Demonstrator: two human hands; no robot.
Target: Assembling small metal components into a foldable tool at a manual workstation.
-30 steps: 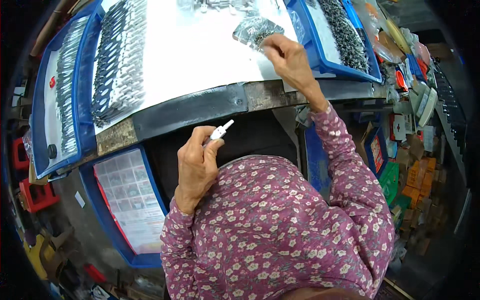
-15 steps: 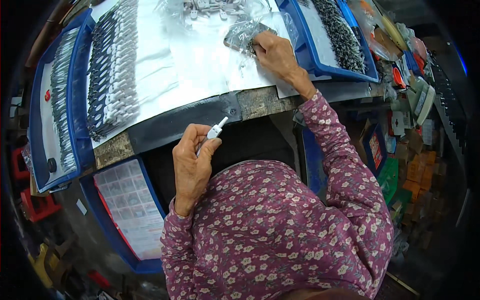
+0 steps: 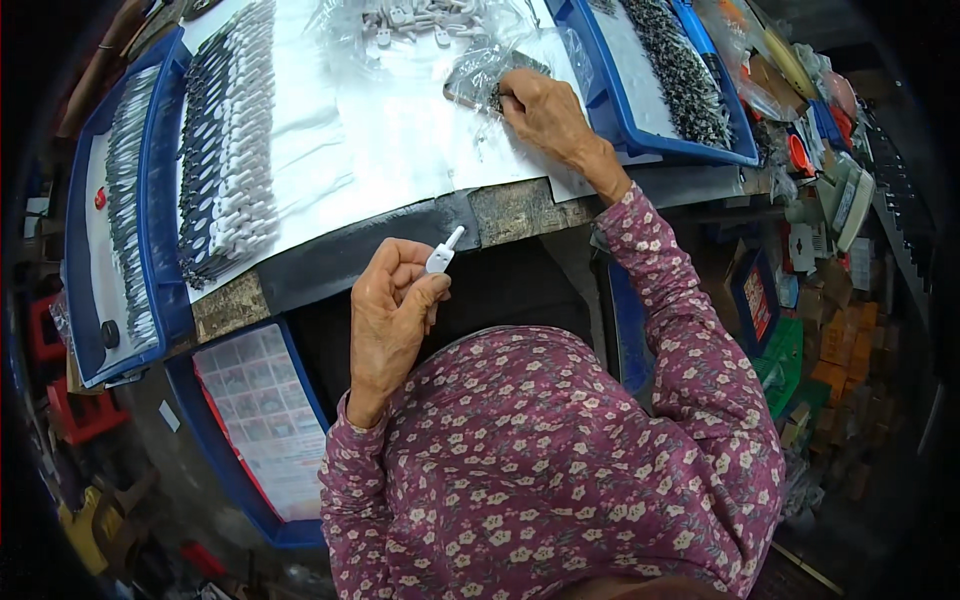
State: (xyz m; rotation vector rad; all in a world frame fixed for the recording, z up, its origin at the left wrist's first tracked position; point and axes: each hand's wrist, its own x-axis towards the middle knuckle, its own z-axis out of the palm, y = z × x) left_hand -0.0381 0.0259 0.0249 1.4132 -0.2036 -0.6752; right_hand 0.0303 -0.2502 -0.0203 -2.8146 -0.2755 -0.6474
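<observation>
My left hand (image 3: pixel 385 318), in front of the table edge, pinches a small white plastic piece (image 3: pixel 439 260) with a narrow tip pointing up and away. At the table, my right hand (image 3: pixel 552 118) has its fingers closed and lowered into a dark-rimmed container (image 3: pixel 462 82) with clear plastic film about it. What those fingertips hold, if anything, is hidden. Beyond, several similar white pieces (image 3: pixel 440 38) lie heaped on clear plastic. Left of them, on white paper (image 3: pixel 310 170), stretch dense rows of black and white parts (image 3: pixel 235 140).
A blue tray (image 3: pixel 158 215) of thin parts stands at the left, and another blue tray (image 3: pixel 622 115) with small dark parts at the right. Below the table's left side hangs a blue bin (image 3: pixel 262 515) with a printed sheet. Clutter and boxes (image 3: pixel 835 340) fill the right side.
My left hand has shifted slightly right and up, turning the white piece so its flat face shows more. My right hand has moved a little left, still at the container.
</observation>
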